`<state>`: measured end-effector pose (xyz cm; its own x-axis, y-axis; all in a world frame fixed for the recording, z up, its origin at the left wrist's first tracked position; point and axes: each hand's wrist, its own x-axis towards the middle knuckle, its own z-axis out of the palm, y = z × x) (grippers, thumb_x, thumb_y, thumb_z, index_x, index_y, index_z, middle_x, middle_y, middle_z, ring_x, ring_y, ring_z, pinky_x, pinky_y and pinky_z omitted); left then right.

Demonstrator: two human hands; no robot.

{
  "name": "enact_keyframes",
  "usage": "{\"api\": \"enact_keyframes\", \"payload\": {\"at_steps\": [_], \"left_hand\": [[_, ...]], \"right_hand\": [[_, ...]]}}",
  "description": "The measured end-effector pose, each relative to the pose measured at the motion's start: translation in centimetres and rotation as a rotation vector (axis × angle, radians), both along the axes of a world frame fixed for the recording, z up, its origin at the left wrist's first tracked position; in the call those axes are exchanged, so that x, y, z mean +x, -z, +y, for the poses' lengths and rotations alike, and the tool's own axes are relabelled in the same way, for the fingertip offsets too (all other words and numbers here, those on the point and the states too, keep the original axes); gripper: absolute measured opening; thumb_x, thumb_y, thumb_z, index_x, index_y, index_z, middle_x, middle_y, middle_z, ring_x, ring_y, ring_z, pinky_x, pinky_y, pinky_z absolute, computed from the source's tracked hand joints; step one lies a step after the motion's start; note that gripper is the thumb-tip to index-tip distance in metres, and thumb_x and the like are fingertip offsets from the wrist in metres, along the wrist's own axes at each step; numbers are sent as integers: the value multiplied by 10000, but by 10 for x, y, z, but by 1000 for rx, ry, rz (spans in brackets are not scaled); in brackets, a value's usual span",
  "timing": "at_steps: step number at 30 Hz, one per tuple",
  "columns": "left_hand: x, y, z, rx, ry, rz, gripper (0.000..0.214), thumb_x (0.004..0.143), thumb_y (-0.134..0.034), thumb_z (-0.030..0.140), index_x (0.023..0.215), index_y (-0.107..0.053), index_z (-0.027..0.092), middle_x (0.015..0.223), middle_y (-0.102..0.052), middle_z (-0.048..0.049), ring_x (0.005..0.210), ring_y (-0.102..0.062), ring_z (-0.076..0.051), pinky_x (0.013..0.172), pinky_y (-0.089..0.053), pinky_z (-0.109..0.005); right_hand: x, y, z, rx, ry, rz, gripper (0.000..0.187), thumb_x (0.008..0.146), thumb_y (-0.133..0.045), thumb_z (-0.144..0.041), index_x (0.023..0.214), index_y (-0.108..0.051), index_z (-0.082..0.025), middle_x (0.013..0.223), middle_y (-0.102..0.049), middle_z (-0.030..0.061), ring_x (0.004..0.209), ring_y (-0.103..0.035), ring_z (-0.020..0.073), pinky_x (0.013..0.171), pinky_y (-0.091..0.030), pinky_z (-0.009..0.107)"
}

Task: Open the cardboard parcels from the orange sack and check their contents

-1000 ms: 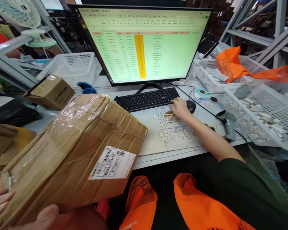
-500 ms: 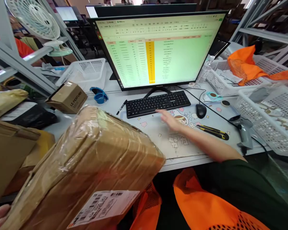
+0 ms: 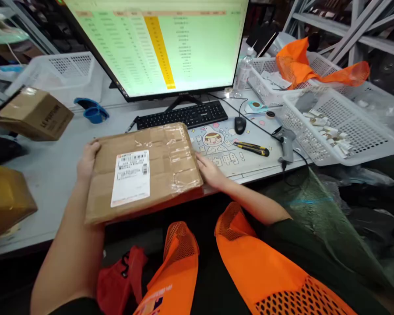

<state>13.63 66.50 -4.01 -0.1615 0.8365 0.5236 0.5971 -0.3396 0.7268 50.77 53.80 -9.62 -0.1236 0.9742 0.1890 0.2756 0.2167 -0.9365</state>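
A brown cardboard box [image 3: 164,170], wrapped in clear tape, lies nearly flat at the desk's front edge with its white shipping label [image 3: 131,177] facing up. My left hand [image 3: 88,158] grips its left side near the far corner. On the opposite side, my right hand [image 3: 210,171] is closed on the right edge, its fingers partly hidden by the box. Just behind the box is the black keyboard [image 3: 187,114]. A mouse [image 3: 240,125] and a yellow-black utility knife [image 3: 251,148] lie to the right of my right hand.
A monitor [image 3: 164,48] showing a spreadsheet stands behind the keyboard. White plastic baskets [image 3: 364,131] and a barcode scanner [image 3: 287,146] are on the right. A small perfume carton [image 3: 36,113], a blue tape dispenser [image 3: 93,111] and a yellow package [image 3: 8,197] occupy the left.
The box has come down from a tilted hold at the left to lie flatter at the desk edge, label up. My right hand has moved from the keyboard's edge to the box. The view has shifted.
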Motion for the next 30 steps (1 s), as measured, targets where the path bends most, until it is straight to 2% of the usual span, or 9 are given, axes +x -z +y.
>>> {"api": "enact_keyframes", "payload": {"at_steps": [2,5,8,11,15,18,23,26,30], "left_hand": [[-10,6,-19,-147,13,-2,905,783,-602,954,1092,-708,109,1153,-777,-147,1081,-684,-303,1147,-523,-663],[-33,5,-92,-214,180,73,1070,707,-686,986,1413,-656,184,1593,-591,-190,1468,-546,-429,1276,-342,-747],[-28,6,-165,-39,387,309,770,822,-776,802,1366,-712,262,1620,-585,-129,1611,-400,-424,1313,-307,-734],[4,18,-197,193,284,381,467,929,-798,544,1267,-750,224,1471,-700,-142,1546,-510,-397,1271,-420,-686],[57,30,-209,309,134,420,376,950,-796,433,1259,-743,226,1371,-740,-152,1420,-631,-383,1203,-494,-633],[89,24,-219,347,63,540,359,930,-829,419,1239,-765,247,1260,-766,-131,1252,-709,-361,1197,-458,-613],[110,12,-216,356,106,652,311,985,-750,464,1197,-800,241,1087,-779,-108,1030,-730,-308,894,-531,-432],[110,14,-209,373,89,702,321,989,-734,468,1201,-805,238,1081,-786,-111,995,-728,-313,846,-503,-425],[108,18,-206,324,109,644,313,956,-769,473,1179,-820,259,1057,-783,-101,970,-720,-309,844,-485,-430]], "right_hand": [[57,4,7,49,175,-291,674,1026,-485,-680,1414,-728,-185,1574,-619,179,1540,-501,336,1341,-317,563],[148,11,3,-30,569,-738,619,988,-574,-459,1475,-642,-82,1662,-490,261,1606,-329,447,1304,-188,724],[207,17,2,-184,541,-1022,592,979,-586,-429,1447,-623,-68,1513,-588,303,1468,-452,473,1211,-256,758],[225,15,3,-216,510,-1109,497,946,-652,-432,1295,-656,-78,1255,-677,277,1201,-614,385,1101,-425,587],[218,2,-20,-187,630,-1009,486,882,-707,-359,1286,-597,-111,1121,-683,217,1030,-658,334,951,-503,477],[198,-9,-62,-5,708,-817,499,821,-703,-314,1269,-602,-119,1092,-691,173,1001,-674,327,944,-541,484],[120,-26,-136,472,301,-749,440,984,-555,-280,1405,-649,-196,1244,-728,156,1131,-693,309,1008,-555,467],[71,-36,-149,474,95,-911,492,1087,-504,-370,1537,-601,-194,1095,-765,142,940,-696,293,873,-546,426],[43,-46,-137,428,54,-1078,667,1125,-377,-600,1613,-552,-181,934,-700,118,824,-615,272,780,-474,384]]}}
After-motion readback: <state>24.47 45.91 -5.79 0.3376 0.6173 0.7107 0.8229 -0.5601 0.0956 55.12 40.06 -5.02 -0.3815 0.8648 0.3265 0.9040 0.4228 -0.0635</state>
